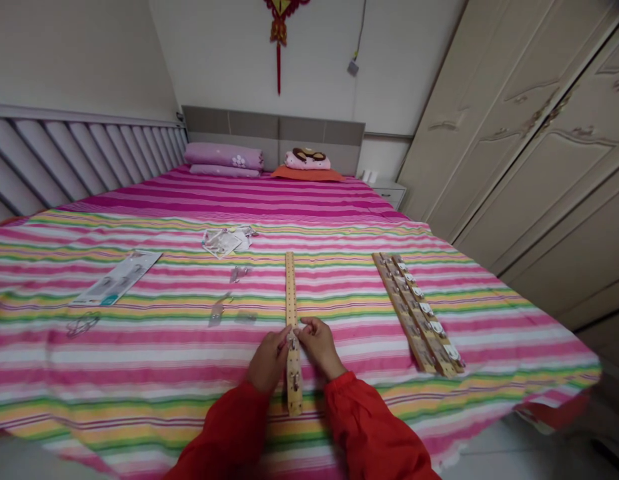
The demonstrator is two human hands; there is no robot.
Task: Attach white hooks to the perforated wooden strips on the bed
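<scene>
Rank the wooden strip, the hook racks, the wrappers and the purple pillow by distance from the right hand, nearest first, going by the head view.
1. Wooden strip: straight ahead, at the fingertips of the right hand.
2. Hook racks: off to the hand's right.
3. Wrappers: ahead and to the left.
4. Purple pillow: far ahead, at the headboard.

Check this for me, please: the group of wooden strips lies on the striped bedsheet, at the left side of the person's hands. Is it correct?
Not correct: the wooden strips lie to the right of the left hand and right hand, as the head view shows. They are on the striped bedsheet.
</scene>
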